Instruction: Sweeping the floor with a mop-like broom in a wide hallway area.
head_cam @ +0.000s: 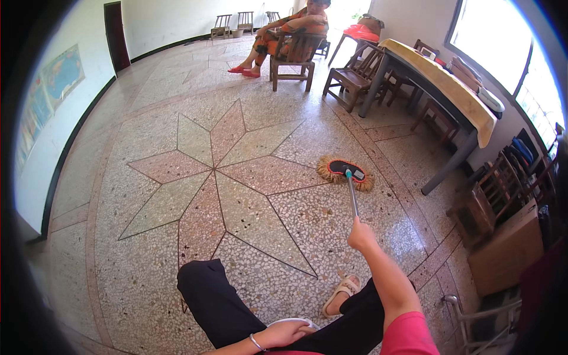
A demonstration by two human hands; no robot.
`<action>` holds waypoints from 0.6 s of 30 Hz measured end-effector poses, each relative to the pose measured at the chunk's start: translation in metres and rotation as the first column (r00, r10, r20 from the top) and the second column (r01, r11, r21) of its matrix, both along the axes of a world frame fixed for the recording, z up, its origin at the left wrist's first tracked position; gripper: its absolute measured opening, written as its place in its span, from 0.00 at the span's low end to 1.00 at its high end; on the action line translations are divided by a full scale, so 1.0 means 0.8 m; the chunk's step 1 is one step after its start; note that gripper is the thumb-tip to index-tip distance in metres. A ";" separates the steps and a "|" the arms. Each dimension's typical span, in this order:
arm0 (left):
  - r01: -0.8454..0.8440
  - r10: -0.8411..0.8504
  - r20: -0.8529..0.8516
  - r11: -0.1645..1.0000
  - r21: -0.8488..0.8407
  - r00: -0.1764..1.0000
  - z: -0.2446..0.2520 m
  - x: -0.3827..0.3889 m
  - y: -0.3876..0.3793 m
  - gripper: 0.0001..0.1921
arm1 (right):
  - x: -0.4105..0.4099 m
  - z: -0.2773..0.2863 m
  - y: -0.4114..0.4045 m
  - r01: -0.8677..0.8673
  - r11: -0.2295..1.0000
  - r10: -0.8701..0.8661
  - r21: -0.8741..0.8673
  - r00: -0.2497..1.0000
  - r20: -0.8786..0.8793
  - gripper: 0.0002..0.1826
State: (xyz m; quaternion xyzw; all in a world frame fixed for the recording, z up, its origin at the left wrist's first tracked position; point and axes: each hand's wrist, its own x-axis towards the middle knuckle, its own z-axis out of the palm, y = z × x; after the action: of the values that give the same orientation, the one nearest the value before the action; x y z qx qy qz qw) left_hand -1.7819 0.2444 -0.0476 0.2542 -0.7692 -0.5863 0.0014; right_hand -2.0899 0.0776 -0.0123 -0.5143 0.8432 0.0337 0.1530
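Observation:
My right hand (361, 235) is closed around the metal handle (353, 197) of a mop, with the arm stretched forward. The mop's oval head (346, 172) has a tan string fringe and a dark centre edged in red. It lies on the speckled terrazzo floor (306, 226), touching the tip of a pink star petal. A teal joint links head and handle. My left hand (286, 333) rests in my lap beside a white rounded edge (295, 320); its fingertips are partly hidden. A metal bangle (256, 341) circles that wrist.
A person (290, 35) sits ahead in a wooden chair (293, 66). At right stand another wooden chair (357, 71), a cloth-covered table (439, 80), stacked chairs, a cardboard box (506, 248) and a metal-framed object (483, 319). Maps (62, 75) hang on the left wall.

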 end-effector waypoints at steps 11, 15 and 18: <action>0.036 -0.038 -0.017 0.995 -0.092 0.999 -0.015 0.014 0.007 0.19 | 0.099 0.218 0.224 -0.389 0.850 0.383 0.356 0.919 0.090 0.32; -0.016 0.020 0.033 0.994 -0.110 0.999 -0.008 0.027 0.008 0.18 | 0.107 0.206 0.214 -0.426 0.844 0.434 0.326 0.900 0.052 0.31; 0.069 -0.060 0.138 0.995 -0.066 0.989 -0.009 0.022 0.005 0.17 | 0.113 0.189 0.186 -0.421 0.866 0.430 0.271 0.902 0.027 0.29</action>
State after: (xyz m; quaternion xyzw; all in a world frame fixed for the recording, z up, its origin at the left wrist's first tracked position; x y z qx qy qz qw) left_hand -1.7642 0.2482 -0.0547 0.2682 -0.7954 -0.5401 -0.0609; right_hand -1.9995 0.2266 0.1388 -0.6610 0.6989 0.1903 0.1960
